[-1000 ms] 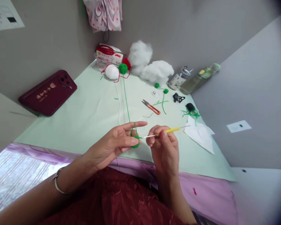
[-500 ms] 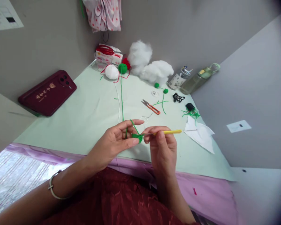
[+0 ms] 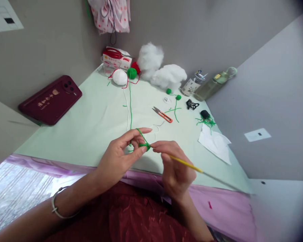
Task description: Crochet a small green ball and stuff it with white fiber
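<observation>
My left hand (image 3: 121, 153) pinches a small green crocheted piece (image 3: 144, 146) between thumb and fingers, with green yarn (image 3: 130, 107) looped over the forefinger. That strand runs up the pale green mat (image 3: 96, 121) to a green yarn ball (image 3: 131, 73) at the back. My right hand (image 3: 175, 168) is closed on a yellow-handled crochet hook (image 3: 185, 163), whose tip is at the green piece and whose handle slants down to the right.
A dark red phone (image 3: 50, 99) lies at the left. Orange-handled snips (image 3: 163, 115), a white yarn ball (image 3: 120, 77), white stuffing (image 3: 161, 69), a tissue pack (image 3: 116, 60), a bottle (image 3: 212, 85), a cup (image 3: 192, 86), a black clip (image 3: 192, 105) and white paper (image 3: 214, 143) surround the mat. Grey walls close in.
The hook's handle has swung from pointing right and level to slanting down to the right. My right hand has dropped lower and my left fingers have curled in on the green piece.
</observation>
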A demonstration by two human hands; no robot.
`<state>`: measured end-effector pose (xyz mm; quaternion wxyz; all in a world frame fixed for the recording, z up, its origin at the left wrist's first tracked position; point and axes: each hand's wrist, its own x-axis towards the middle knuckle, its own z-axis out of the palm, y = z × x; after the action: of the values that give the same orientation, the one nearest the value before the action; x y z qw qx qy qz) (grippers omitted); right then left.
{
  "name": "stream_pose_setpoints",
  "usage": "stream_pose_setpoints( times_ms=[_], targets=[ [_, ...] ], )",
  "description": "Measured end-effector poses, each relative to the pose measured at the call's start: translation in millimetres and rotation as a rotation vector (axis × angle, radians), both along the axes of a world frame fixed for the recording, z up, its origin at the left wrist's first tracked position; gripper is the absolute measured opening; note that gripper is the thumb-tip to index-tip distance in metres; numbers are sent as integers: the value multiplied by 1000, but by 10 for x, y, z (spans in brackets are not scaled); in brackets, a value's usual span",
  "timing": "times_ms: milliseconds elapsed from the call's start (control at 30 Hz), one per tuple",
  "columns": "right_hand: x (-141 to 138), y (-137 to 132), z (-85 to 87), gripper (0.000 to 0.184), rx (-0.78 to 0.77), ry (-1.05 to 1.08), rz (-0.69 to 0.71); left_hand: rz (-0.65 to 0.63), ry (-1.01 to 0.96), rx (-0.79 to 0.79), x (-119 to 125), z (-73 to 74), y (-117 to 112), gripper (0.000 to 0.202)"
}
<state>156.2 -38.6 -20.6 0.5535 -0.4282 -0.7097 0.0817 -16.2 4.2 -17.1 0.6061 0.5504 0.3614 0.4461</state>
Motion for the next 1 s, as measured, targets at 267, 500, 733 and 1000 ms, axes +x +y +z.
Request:
stream_pose_setpoints(
  times_ms=[267,500,733,1000],
  targets=[
    [-48,34,-81,27,94,39,-91,-237,-387,-538,-21,18,110,58],
    [-73,128,-48,18,-182,401,69,-214,-403,-365,25,-3,88,41],
    [-94,45,-112,34,104,-23,-126,-208,-428,-465,42,-11,98,43],
    [-40,143,-29,18,-245,571,130,-256,-361,-381,-5,-46,134,36]
  ],
)
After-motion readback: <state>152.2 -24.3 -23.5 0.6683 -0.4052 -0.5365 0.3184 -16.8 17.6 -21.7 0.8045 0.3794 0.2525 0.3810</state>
